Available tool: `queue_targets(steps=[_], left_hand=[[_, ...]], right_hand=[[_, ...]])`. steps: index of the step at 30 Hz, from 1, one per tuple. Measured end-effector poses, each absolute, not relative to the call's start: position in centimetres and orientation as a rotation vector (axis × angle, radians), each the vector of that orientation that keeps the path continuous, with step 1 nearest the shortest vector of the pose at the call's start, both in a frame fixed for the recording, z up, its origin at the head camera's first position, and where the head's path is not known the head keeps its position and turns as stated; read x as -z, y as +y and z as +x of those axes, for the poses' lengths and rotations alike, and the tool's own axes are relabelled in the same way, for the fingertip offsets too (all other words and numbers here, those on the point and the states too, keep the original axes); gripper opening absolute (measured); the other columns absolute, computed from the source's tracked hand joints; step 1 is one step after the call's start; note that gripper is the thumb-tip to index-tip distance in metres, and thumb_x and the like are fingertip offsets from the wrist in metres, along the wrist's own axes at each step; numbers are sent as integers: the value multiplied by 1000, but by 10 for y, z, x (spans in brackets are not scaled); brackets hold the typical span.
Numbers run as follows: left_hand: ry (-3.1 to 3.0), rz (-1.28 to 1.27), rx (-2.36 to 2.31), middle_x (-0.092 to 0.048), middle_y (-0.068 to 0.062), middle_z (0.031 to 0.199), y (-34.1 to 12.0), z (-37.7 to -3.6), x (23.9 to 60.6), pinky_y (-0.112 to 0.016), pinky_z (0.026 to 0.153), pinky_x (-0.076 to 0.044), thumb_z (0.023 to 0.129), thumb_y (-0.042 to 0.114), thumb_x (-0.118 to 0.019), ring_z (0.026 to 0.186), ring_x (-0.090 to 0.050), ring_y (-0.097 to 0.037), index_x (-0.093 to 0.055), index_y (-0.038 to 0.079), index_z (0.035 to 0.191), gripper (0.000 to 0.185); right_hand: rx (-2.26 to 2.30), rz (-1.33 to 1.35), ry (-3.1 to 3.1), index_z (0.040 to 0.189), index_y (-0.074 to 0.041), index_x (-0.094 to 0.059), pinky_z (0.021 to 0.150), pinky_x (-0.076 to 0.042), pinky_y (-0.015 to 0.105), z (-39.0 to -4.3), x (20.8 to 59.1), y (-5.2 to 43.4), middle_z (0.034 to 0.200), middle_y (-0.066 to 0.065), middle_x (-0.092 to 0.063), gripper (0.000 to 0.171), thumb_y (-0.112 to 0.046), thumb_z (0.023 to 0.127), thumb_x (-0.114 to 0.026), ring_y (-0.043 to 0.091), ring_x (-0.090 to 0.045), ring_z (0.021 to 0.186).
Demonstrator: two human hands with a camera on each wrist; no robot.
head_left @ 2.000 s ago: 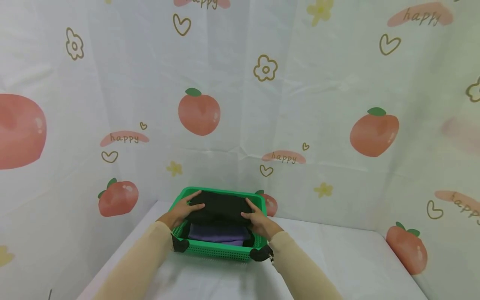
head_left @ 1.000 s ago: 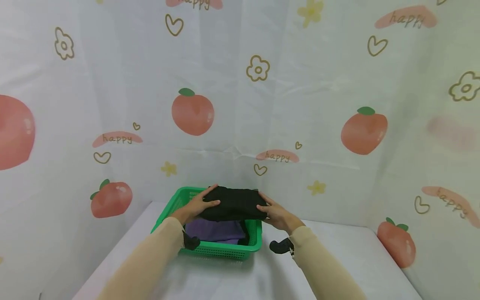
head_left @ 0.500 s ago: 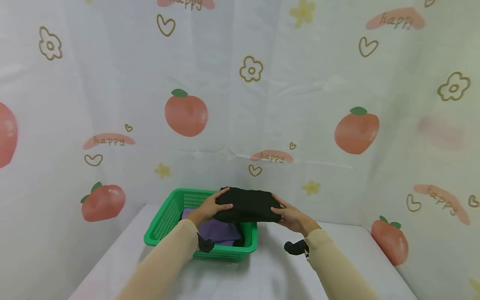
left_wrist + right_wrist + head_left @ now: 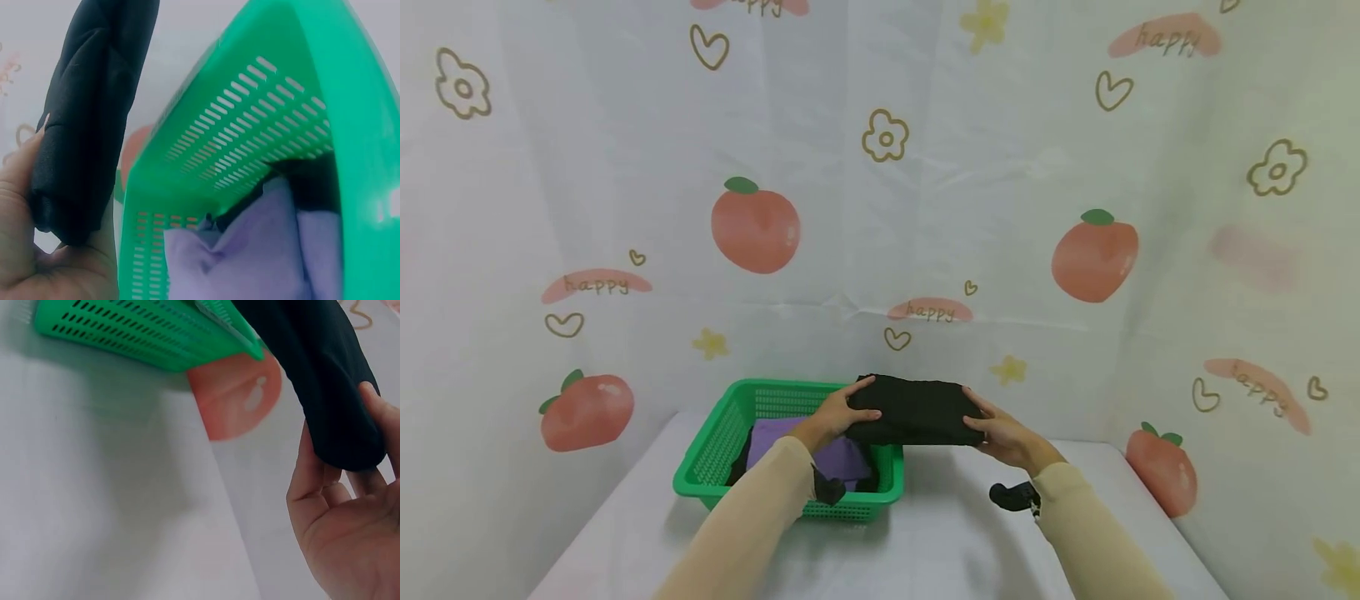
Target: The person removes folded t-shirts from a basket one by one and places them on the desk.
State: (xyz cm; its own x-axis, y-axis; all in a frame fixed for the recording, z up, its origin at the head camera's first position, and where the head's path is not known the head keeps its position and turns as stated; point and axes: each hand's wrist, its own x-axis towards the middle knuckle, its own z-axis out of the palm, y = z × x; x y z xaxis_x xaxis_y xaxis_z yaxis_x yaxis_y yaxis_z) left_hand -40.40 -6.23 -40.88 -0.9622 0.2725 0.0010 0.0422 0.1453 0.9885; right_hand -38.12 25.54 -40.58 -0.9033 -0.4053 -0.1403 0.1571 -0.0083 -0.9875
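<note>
Both hands hold a folded black cloth (image 4: 917, 412) level between them, up off the table and right of the basket's middle. My left hand (image 4: 833, 416) grips its left end, thumb on the near face; in the left wrist view that end of the cloth (image 4: 87, 144) shows thick, soft folds. The right hand (image 4: 1009, 437) pinches the other end, and the right wrist view has thumb and fingers on either side of the fold (image 4: 337, 419). Below and left, a green plastic basket (image 4: 700, 450) contains folded purple cloth (image 4: 842, 462) and black cloth (image 4: 312, 178), partly hidden by my left arm.
White covering spreads over the table (image 4: 940, 533), to the right of and in front of the basket. Close behind stands a white curtain (image 4: 820, 333) printed with peaches, hearts and flowers. Each wrist carries a black strapped device, such as the right one (image 4: 1013, 496).
The black cloth has risen out of the basket and moved right in both hands, uncovering the purple cloth. The view has turned slightly right, so basket and curtain appear shifted left.
</note>
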Motion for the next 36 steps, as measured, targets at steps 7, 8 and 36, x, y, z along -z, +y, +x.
queue_targets(steps=[7,8,36], left_hand=[[2305,338,-1843,-32,-25,155,-44,-405,409,-41,95,-52,84,10,-79,133,-47,-40,-47,25,149,74],[2304,343,-1839,-31,-25,155,-41,-405,410,-43,98,-50,84,10,-79,133,-46,-40,-47,25,149,74],[2334,315,-1811,-29,-25,157,60,-387,429,-50,106,-43,86,4,-75,140,-36,-43,-48,18,148,69]], right_hand=[[1954,-246,1923,160,-28,-4,100,-42,30,-372,408,276,164,16,15,71,-11,105,-46,12,-49,123],[1952,-246,1926,160,-27,-3,100,-42,30,-371,408,279,164,16,15,71,-10,105,-46,13,-48,123],[1988,-94,2045,159,-23,-5,96,-43,29,-344,433,356,163,21,10,69,-9,105,-46,5,-52,115]])
